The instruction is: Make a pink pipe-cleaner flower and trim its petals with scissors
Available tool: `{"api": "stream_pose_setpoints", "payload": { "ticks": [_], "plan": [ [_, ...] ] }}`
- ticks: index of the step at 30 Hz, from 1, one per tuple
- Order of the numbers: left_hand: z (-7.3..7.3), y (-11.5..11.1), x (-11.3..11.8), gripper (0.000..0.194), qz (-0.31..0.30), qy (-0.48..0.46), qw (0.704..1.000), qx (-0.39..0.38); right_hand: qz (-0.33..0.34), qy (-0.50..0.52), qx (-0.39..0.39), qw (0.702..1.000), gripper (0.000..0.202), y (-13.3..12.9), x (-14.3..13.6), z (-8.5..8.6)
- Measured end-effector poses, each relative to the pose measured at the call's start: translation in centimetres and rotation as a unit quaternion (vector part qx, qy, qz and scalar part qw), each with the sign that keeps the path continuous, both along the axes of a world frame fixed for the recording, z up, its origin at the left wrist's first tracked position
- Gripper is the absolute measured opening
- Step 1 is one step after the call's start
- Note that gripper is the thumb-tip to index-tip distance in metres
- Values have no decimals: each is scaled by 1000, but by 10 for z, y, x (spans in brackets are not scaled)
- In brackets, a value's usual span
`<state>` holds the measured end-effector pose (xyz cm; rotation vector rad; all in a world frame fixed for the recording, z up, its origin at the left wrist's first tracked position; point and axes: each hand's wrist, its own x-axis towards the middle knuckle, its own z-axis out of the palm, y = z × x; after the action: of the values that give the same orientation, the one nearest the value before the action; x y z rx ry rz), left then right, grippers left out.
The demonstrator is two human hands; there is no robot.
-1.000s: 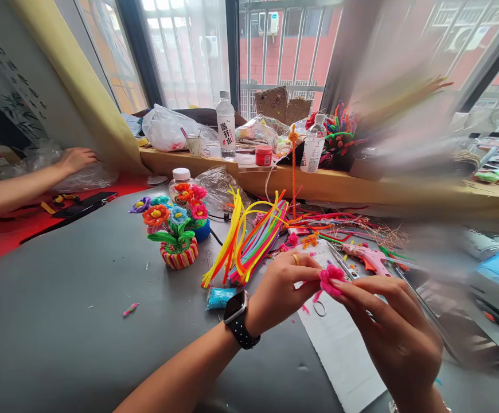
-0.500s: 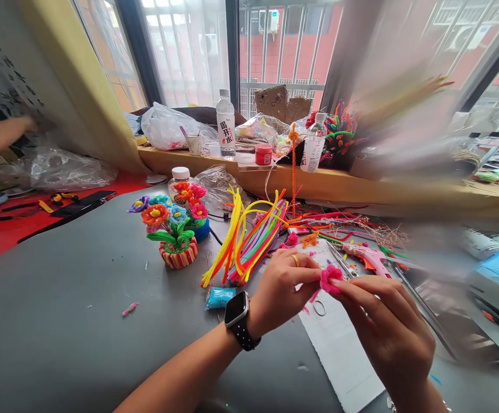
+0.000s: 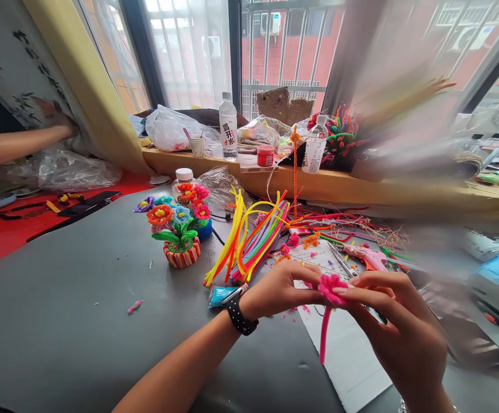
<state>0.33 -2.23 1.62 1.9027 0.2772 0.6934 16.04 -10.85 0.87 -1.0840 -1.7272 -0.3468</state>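
Note:
A pink pipe-cleaner flower (image 3: 332,288) is pinched between both hands above a white board (image 3: 350,361), its fuzzy stem hanging straight down. My left hand (image 3: 286,291), with a dark dotted watch strap at the wrist, grips the flower's left side between thumb and fingers. From the right, my right hand (image 3: 404,321) holds the petals with thumb and fingertips. Behind the hands lies a bundle of colourful pipe cleaners (image 3: 258,241). A small blue packet (image 3: 221,296) is beside my left wrist.
A striped pot of pipe-cleaner flowers (image 3: 182,253) stands to the left. Scissors (image 3: 343,261) and a pink glue gun (image 3: 367,256) lie behind my right hand. Water bottles (image 3: 228,127) line the sill. Another person's arm (image 3: 26,143) reaches in at far left.
The flower has turned, so its petals face up and the stem now hangs below. My left wrist has rotated, showing the watch edge-on. The other person's arm at left has moved right.

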Motion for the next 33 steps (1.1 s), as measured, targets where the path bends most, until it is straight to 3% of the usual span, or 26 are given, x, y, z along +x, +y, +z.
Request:
{"api": "stream_pose_setpoints", "payload": {
  "ticks": [12,20,23,26,33],
  "plan": [
    [1,-9,5,29,101,16,994,35,-24,-11,9,1000,20,1,-4,0],
    [3,0,-1,19,1,30,999,-33,20,-22,-24,999,17,-1,7,4],
    [6,1,-4,18,-36,52,993,-103,25,17,-45,999,12,0,10,3],
    [8,2,-5,17,-36,69,982,-172,17,51,-72,996,5,2,9,1],
    [5,0,-4,16,-74,43,949,-304,2,40,-105,994,4,3,5,3]
  ]
}}
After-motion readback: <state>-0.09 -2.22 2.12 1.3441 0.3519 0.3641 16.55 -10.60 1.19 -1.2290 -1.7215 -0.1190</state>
